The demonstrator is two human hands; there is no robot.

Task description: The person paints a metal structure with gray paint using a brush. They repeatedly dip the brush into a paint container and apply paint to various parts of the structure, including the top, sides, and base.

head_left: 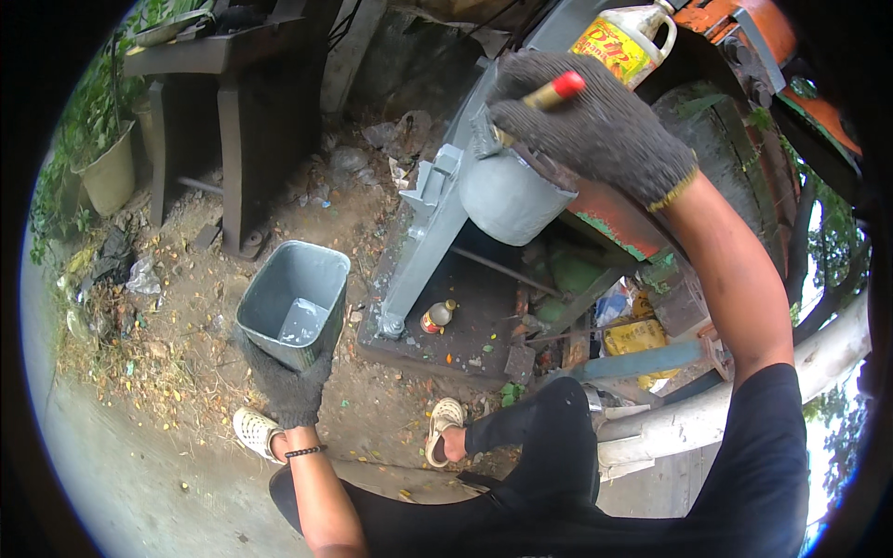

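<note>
My left hand (286,381), in a dark knit glove, is closed around the lower side of a grey rectangular paint container (272,290). A little grey paint lies in its bottom. My right hand (605,130), gloved too, grips a paintbrush (549,94) whose handle end is red. The grey-coated bristles are at the upper part of a grey-painted metal frame (428,251), just above a rounded grey drum-like part (513,200). Whether the bristles press on the metal, I cannot tell. The glove hides part of the brush.
A plastic jug with a yellow label (619,46) stands beyond my right hand. On the dark base by the frame's foot sits a small bottle (437,317). A dark metal stand (233,139) is at far left. Litter and leaves cover the dirt; a pale pipe (735,400) lies right.
</note>
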